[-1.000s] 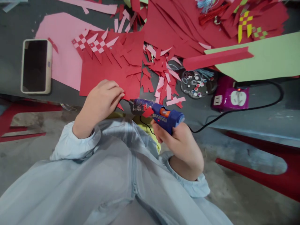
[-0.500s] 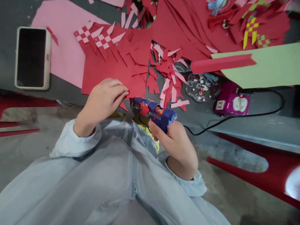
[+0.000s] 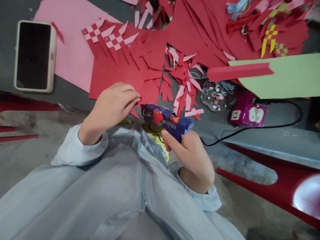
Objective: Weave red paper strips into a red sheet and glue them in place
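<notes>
My right hand (image 3: 186,150) is wrapped round the handle of a blue hot glue gun (image 3: 175,121), whose nozzle points left. Scraps of red paper and glue strings cling to its front. Close to the nozzle, my left hand (image 3: 117,103) pinches a small piece of red paper (image 3: 140,98), mostly hidden by the fingers. Beyond it lies a red paper sheet (image 3: 110,76). Two woven red-and-pink paper fish (image 3: 116,41) rest on that sheet's far part, among folded red strips.
A phone (image 3: 33,56) lies at the left on pink paper (image 3: 72,43). Cut paper scraps (image 3: 180,71), a dish of small beads or eyes (image 3: 216,95) and a purple power socket box (image 3: 247,111) are to the right. A black cord (image 3: 240,130) runs along the table's front. Red stools (image 3: 270,180) stand below.
The view has shifted slightly, so the table things sit a little differently. Both hands keep nearly the same pose, with the glue gun's nozzle still near the left fingertips.
</notes>
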A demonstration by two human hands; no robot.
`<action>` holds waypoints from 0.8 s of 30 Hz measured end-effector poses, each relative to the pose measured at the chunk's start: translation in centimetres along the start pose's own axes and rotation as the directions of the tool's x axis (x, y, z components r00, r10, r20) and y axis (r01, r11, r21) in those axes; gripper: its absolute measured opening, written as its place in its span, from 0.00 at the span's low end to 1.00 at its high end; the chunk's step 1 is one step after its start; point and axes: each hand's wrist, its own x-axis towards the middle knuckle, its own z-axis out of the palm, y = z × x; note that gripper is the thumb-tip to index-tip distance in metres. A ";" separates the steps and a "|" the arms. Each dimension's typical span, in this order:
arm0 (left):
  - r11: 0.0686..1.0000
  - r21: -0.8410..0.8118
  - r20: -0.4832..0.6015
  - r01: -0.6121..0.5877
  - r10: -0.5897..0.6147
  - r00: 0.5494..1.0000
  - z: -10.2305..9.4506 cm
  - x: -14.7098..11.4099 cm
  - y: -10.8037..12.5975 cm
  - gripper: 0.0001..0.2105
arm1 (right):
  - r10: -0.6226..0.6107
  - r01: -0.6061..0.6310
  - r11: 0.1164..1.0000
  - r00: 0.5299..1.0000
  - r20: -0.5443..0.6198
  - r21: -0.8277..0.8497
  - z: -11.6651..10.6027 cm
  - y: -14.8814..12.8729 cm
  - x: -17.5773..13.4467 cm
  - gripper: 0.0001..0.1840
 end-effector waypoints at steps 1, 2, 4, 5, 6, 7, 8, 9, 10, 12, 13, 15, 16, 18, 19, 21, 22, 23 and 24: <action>1.000 0.002 -0.003 -0.001 0.001 1.000 0.0 0.0 0.0 0.19 | 0.002 -0.002 1.000 1.000 0.002 0.001 0.0 0.0 0.0 0.21; 1.000 0.003 -0.005 -0.001 0.001 1.000 0.0 0.0 0.0 0.19 | 0.003 -0.003 1.000 1.000 0.003 0.001 0.0 0.0 0.0 0.21; 1.000 0.007 -0.006 0.003 -0.003 1.000 0.1 0.0 0.0 0.19 | 0.004 -0.004 1.000 1.000 0.005 0.002 0.0 0.0 0.0 0.20; 1.000 0.010 -0.006 0.004 -0.004 1.000 0.1 0.0 0.1 0.20 | 0.004 -0.004 1.000 1.000 0.004 0.003 0.0 0.0 0.0 0.20; 1.000 0.010 -0.005 0.005 -0.005 1.000 0.1 0.0 0.1 0.20 | 0.005 -0.005 1.000 1.000 0.003 0.006 0.0 0.0 -0.1 0.20; 1.000 0.008 -0.006 0.004 -0.004 1.000 0.1 0.0 0.1 0.20 | 0.006 -0.006 1.000 1.000 0.003 0.007 0.0 0.0 -0.1 0.21; 1.000 0.005 -0.006 0.004 -0.004 1.000 0.1 0.0 0.1 0.20 | 0.008 -0.008 1.000 1.000 0.003 0.007 0.0 0.0 -0.1 0.21; 1.000 0.001 -0.006 0.005 -0.005 1.000 0.1 0.0 0.1 0.20 | 0.011 -0.011 1.000 1.000 0.004 0.006 0.0 0.1 -0.1 0.21; 1.000 -0.002 -0.004 0.008 -0.008 1.000 0.1 0.0 0.1 0.20 | 0.014 -0.014 1.000 1.000 0.005 0.003 0.0 0.1 -0.1 0.22; 1.000 -0.004 0.007 0.018 -0.018 1.000 0.1 0.0 0.1 0.20 | 0.021 -0.021 1.000 1.000 0.008 -0.001 0.0 0.1 -0.1 0.22; 1.000 -0.002 0.012 0.021 -0.021 1.000 0.1 0.0 0.1 0.20 | 0.022 -0.022 1.000 1.000 0.008 -0.001 0.0 0.1 -0.1 0.22; 1.000 0.004 0.018 0.026 -0.026 0.999 0.0 -0.1 0.1 0.20 | 0.025 -0.025 1.000 1.000 0.009 0.002 0.0 0.1 -0.1 0.22; 1.000 0.008 0.019 0.029 -0.029 0.999 0.0 -0.1 0.1 0.20 | 0.026 -0.026 1.000 1.000 0.008 0.005 0.0 0.1 -0.1 0.22; 0.999 0.016 0.017 0.031 -0.031 0.999 0.0 -0.1 0.2 0.20 | 0.026 -0.026 1.000 1.000 0.010 0.006 0.0 0.1 -0.1 0.22; 0.999 0.020 0.017 0.031 -0.031 0.999 0.0 -0.1 0.2 0.20 | 0.026 -0.026 1.000 1.000 0.011 0.007 0.0 0.1 -0.1 0.22; 1.000 0.024 0.010 0.021 -0.021 1.000 0.0 -0.2 0.2 0.20 | 0.027 -0.027 1.000 1.000 0.014 0.008 0.1 0.1 -0.1 0.21; 1.000 0.023 0.001 0.012 -0.012 1.000 0.1 -0.2 0.1 0.20 | 0.026 -0.026 1.000 1.000 0.015 0.010 0.1 0.0 0.0 0.21; 1.000 0.023 -0.009 0.004 -0.004 1.000 0.1 -0.2 0.1 0.20 | 0.026 -0.026 1.000 1.000 0.014 0.012 0.1 0.0 0.0 0.21; 1.000 0.021 -0.023 -0.004 0.005 1.000 0.2 -0.2 0.1 0.20 | 0.025 -0.026 1.000 1.000 0.014 0.015 0.1 0.0 0.0 0.21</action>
